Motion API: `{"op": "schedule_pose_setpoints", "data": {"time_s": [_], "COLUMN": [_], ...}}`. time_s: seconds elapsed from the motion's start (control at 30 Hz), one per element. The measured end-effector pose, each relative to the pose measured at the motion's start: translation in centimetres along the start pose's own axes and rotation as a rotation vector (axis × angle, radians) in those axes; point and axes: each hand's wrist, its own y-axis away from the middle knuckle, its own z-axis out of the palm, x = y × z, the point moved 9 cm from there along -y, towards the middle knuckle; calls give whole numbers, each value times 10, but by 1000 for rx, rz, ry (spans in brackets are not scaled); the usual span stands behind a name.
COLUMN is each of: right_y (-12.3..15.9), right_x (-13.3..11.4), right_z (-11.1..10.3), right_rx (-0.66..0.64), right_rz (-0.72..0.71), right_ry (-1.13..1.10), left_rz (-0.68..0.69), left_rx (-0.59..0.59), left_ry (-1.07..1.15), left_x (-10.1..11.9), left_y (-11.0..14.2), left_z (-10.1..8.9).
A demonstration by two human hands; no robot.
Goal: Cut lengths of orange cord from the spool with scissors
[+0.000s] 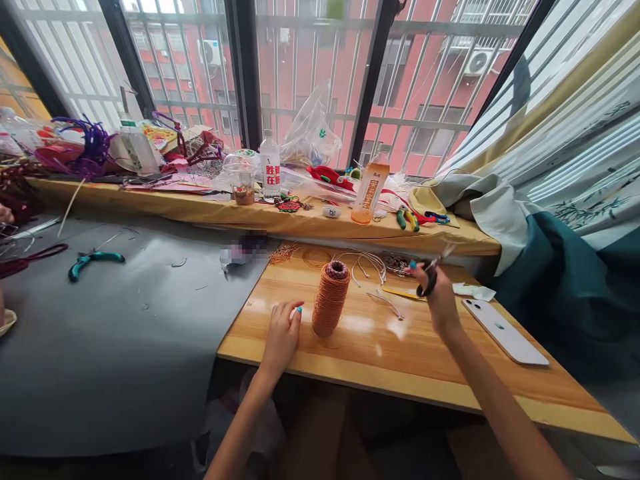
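Observation:
A tall spool of orange cord stands upright on the wooden table. Just left of it, my left hand rests near the tabletop with its fingers curled in toward the thumb; whatever they may pinch is too small to make out. To the right, my right hand is raised above the table and grips black-handled scissors, whose blades point up and away and look blurred. White cords lie behind the spool, beside loops of thin orange cord and a dish of small dark pieces.
A white phone lies at the table's right. On the grey mat are teal-handled pliers. The cloth-covered sill carries bottles, including an orange drink bottle, and craft clutter. Another person's hand shows at far left.

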Motion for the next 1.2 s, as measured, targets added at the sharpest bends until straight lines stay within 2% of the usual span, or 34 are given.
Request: {"op": "schedule_pose_setpoints", "data": {"time_s": [0.13,0.23,0.33,0.4,0.57,0.7,0.77,0.87,1.03,1.2], "right_y": [89,129,142,142,149,166,177,200,245,286], "right_x": [-4,5,15,19,19,18,20,25,31,11], "right_z": [39,60,65,62,52,40,39,48,67,101], "right_rx": [-184,-260,-225,-163,-74,-8,-41,-228,-491,-802], "right_rz": [14,36,78,108,189,260,304,350,362,486], "right_ry": [-143,-251,-329,-388,-508,-561,-594,-591,-478,-440], "left_rz": [162,367,573,643,856,964,984,956,729,540], "left_rx": [-93,-117,-147,-143,-174,-113,-80,-23,134,231], "left_ry": [-191,-411,-569,-603,-582,-543,-512,-427,-199,-37], "left_x": [10,28,43,45,48,53,56,59,53,50], "left_y": [14,37,61,70,89,103,109,113,110,105], "left_z": [6,13,22,22,19,13,11,6,-20,-50]}}
